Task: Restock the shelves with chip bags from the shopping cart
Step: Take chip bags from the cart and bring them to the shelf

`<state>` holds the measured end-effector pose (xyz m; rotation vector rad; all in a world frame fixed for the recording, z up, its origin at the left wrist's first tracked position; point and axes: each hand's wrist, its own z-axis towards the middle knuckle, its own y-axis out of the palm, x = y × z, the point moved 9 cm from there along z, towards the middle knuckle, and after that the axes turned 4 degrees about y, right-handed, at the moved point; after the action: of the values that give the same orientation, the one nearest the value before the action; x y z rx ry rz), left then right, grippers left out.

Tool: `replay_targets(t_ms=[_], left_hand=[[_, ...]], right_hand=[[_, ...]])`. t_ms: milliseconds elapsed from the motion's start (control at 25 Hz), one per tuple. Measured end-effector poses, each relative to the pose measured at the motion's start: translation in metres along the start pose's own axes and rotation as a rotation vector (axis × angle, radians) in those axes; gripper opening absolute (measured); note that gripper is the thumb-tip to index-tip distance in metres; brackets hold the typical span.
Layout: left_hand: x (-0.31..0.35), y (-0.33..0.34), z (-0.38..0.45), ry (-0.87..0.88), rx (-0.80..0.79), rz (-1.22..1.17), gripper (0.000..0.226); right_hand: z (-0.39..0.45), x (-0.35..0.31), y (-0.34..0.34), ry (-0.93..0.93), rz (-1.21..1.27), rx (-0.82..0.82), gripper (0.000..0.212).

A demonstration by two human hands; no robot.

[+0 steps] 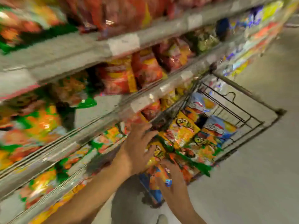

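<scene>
The view is blurred by motion. A black wire shopping cart [252, 126] stands against the shelves and holds several chip bags: yellow and green ones [182, 131] and blue ones [218, 126]. My left hand [137, 147] reaches in with fingers spread and rests on the near yellow bags. Just below it, my right hand [173, 180] lies with straight fingers on an orange and blue bag [157, 177] at the cart's near end. Neither hand visibly grips a bag.
Grey shelves [97, 126] run along the left, packed with red bags [119, 78] and orange and green bags [37, 120]. A gap shows on the middle shelf [100, 107]. Bare grey floor [258, 183] lies to the right, and a shoe [161, 219] shows at the bottom.
</scene>
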<state>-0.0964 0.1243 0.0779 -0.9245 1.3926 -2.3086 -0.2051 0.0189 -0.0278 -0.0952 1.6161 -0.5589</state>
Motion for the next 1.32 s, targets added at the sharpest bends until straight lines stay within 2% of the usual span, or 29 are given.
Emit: replay_targets(t_ms=[80,200,320,440,680,840,960,1040,1120,1320], left_hand=[[-0.022,0.071,0.03,-0.138,-0.152,-0.088,0.042],[-0.052,0.148,0.061,-0.273,-0.29,-0.151,0.046],[-0.071,0.208,0.099,-0.33,-0.39,-0.139,0.045],[-0.09,0.235,0.117,-0.433,-0.443,-0.139,0.05],[-0.12,0.287,0.143,-0.551,-0.556,-0.157,0.074],[-0.136,0.321,0.143,-0.734,-0.612,-0.297,0.1],[-0.144,0.331,0.138,-0.834,-0.597,-0.364,0.117],[-0.146,0.331,0.132,-0.886,-0.593,-0.43,0.115],[-0.144,0.328,0.123,-0.898,-0.614,-0.512,0.1],[-0.137,0.287,0.089,-0.875,-0.501,-0.608,0.087]], right_hand=[[0.018,0.055,-0.039,0.139,0.01,0.038,0.053],[0.047,0.108,-0.104,0.244,-0.021,0.199,0.051],[0.079,0.152,-0.157,0.341,-0.102,0.361,0.053],[0.091,0.181,-0.176,0.505,-0.019,0.382,0.059],[0.114,0.203,-0.154,0.589,0.068,0.211,0.078],[0.129,0.221,-0.146,0.719,0.257,0.271,0.075],[0.126,0.234,-0.131,0.88,0.578,0.361,0.064],[0.12,0.24,-0.116,0.975,0.807,0.389,0.066],[0.116,0.241,-0.104,1.017,0.946,0.358,0.066],[0.097,0.225,-0.083,1.018,1.037,0.29,0.062]])
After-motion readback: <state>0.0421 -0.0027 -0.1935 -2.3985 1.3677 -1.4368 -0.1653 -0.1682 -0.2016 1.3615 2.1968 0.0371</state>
